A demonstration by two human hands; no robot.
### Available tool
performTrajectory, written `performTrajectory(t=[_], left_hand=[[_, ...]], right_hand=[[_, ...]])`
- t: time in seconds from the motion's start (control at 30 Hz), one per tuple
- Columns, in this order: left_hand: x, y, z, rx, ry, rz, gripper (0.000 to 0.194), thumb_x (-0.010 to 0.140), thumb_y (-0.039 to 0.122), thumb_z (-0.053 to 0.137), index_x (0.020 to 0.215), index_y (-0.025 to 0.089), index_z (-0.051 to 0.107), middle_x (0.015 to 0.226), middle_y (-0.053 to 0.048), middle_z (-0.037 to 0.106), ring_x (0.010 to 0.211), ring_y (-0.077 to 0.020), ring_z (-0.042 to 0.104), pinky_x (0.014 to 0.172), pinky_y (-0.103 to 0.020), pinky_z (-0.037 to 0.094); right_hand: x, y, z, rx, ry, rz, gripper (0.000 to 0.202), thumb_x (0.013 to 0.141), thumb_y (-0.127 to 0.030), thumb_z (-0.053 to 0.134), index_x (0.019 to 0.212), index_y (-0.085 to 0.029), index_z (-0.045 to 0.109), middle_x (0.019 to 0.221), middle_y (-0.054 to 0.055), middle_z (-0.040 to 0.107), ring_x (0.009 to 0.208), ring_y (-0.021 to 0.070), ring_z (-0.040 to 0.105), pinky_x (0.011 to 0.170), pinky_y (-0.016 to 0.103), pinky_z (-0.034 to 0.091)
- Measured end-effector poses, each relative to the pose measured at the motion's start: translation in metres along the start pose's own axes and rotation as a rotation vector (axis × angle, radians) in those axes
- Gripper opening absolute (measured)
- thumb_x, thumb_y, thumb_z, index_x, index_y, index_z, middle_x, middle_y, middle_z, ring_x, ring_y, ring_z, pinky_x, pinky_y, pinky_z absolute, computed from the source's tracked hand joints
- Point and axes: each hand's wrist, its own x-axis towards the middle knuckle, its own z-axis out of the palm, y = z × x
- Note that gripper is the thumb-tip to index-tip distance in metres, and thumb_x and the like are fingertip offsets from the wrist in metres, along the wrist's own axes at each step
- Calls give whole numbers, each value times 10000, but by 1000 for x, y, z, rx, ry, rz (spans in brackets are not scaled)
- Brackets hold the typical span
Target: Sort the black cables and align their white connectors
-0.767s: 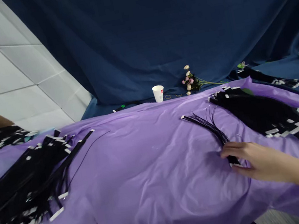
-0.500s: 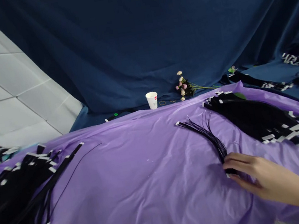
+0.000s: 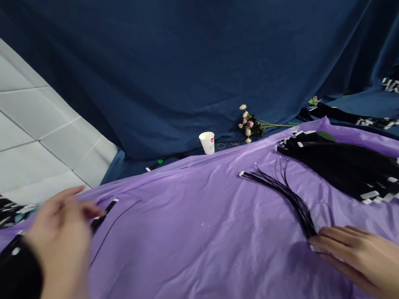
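Note:
My right hand (image 3: pixel 348 249) has its fingers closed over the near end of a thin bundle of black strands (image 3: pixel 294 200) on the purple sheet. The bundle's far end fans out, and one strip there has a white tip. My left hand (image 3: pixel 63 228), blurred by motion, is over the left pile of black strips (image 3: pixel 8 288), by a black strip with a white tip (image 3: pixel 111 205). Whether its fingers grip anything cannot be made out. A single thin black strand (image 3: pixel 111 226) lies just right of that strip.
A spread of black strips with white ends (image 3: pixel 350 160) lies on the purple sheet (image 3: pixel 184 244) at right. Behind the sheet are a white paper cup (image 3: pixel 208 143) and artificial flowers (image 3: pixel 252 124). A dark blue cloth (image 3: pixel 184 55) hangs at the back.
My left hand has come up from the bottom left edge to the left pile. My right hand stays at the bundle's near end, and the view has tilted slightly.

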Motion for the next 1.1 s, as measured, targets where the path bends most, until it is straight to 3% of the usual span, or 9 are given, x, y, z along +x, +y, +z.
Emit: performTrajectory(t=[0.1,0.23,0.33,0.43,0.6,0.73,0.87,0.97,1.1], left_hand=[[5,0,62,-226,-498,3,226,852,287,513,1007,152,608,564,54,556,519,-78,547,607,-223,493],[-35,1,127,-253,-952,92,194,815,302,565,923,160,642,639,16,602,545,-105,565,580,-237,469],[-79,1,156,-298,-1266,93,244,854,353,527,963,164,636,663,7,581,570,-112,563,564,-235,457],[-110,-5,171,-358,-1386,68,259,866,367,523,974,158,634,692,2,580,566,-100,558,556,-227,444],[-117,-21,174,-587,-1386,-153,302,830,415,603,950,138,590,721,-3,564,595,-99,562,577,-228,454],[-109,-28,175,-727,-1207,-314,427,840,538,577,1014,149,594,890,-44,577,794,-145,604,655,-255,514],[-106,-28,176,-779,-1151,-471,442,815,541,619,1048,169,569,968,-37,564,823,-154,629,733,-299,547],[-104,-28,177,-744,-1172,-531,403,780,417,701,1072,175,565,962,-26,560,842,-156,656,786,-297,543],[-103,-26,178,-704,-1183,-553,372,784,354,701,1089,168,596,970,-35,577,859,-167,677,836,-312,537]], right_hand=[[-7,4,2,-62,16,24,475,762,14,368,1060,-228,648,955,41,736,756,153,728,612,246,589],[-8,13,13,-181,-41,11,657,646,50,376,1143,-283,648,1159,53,683,862,196,712,638,302,583],[3,16,22,-182,-79,-8,593,699,30,407,1113,-313,657,1213,44,654,933,231,676,703,359,566],[18,15,33,-148,-24,-35,381,799,-26,456,982,-285,668,1163,33,670,963,253,644,752,392,531],[70,6,49,21,-88,-97,110,883,-162,581,969,-223,613,1074,18,685,920,221,639,809,375,475],[145,-1,63,125,-218,-39,152,933,-289,564,1040,-188,599,956,51,682,822,207,638,771,355,458],[205,17,80,350,-181,178,234,924,-361,567,1108,-222,606,1032,38,680,900,172,649,768,278,461],[212,47,93,366,-116,472,256,964,-393,457,1086,-216,596,1034,37,682,818,135,645,719,238,461],[182,91,103,178,-120,736,309,966,-364,406,1123,-173,591,1076,116,660,920,232,636,758,325,458]])
